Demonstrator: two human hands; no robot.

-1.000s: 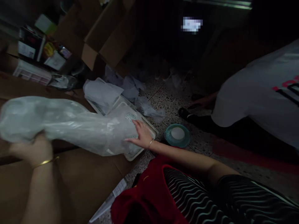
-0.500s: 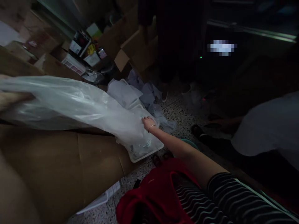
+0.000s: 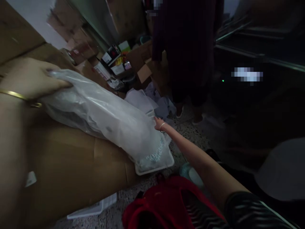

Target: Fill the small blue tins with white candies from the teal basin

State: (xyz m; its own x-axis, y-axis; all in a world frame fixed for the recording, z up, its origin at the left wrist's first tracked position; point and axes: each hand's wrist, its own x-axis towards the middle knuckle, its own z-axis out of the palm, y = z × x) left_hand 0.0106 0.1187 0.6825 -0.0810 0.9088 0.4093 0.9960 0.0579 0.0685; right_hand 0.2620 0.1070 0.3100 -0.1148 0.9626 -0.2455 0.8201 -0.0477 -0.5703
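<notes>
A long translucent plastic bag [image 3: 111, 111] slants down from the left across a big cardboard box. My left hand [image 3: 35, 78], with a gold bracelet at its wrist, is closed around the upper end of the bag. The lower end lies over a white plastic tray [image 3: 156, 170]. Small pale blue-white pieces [image 3: 157, 152] lie there, beside the bag's mouth. At the bag's far edge, by the tray's rim, my right hand [image 3: 159, 123] has its fingers closed on the plastic; the fingertips are partly hidden.
The large cardboard box [image 3: 78, 168] fills the lower left. Another white tray [image 3: 95, 208] pokes out beneath it. Behind are crumpled plastic bags [image 3: 152, 98] and stacked cartons [image 3: 143, 60]. A person in dark clothes [image 3: 186, 47] stands beyond; a pale garment [image 3: 283, 168] shows at right.
My left hand has come into fuller view, raising the bag's upper end. More small pieces show in the tray. My right hand has shifted to the bag's far edge as the view turned left.
</notes>
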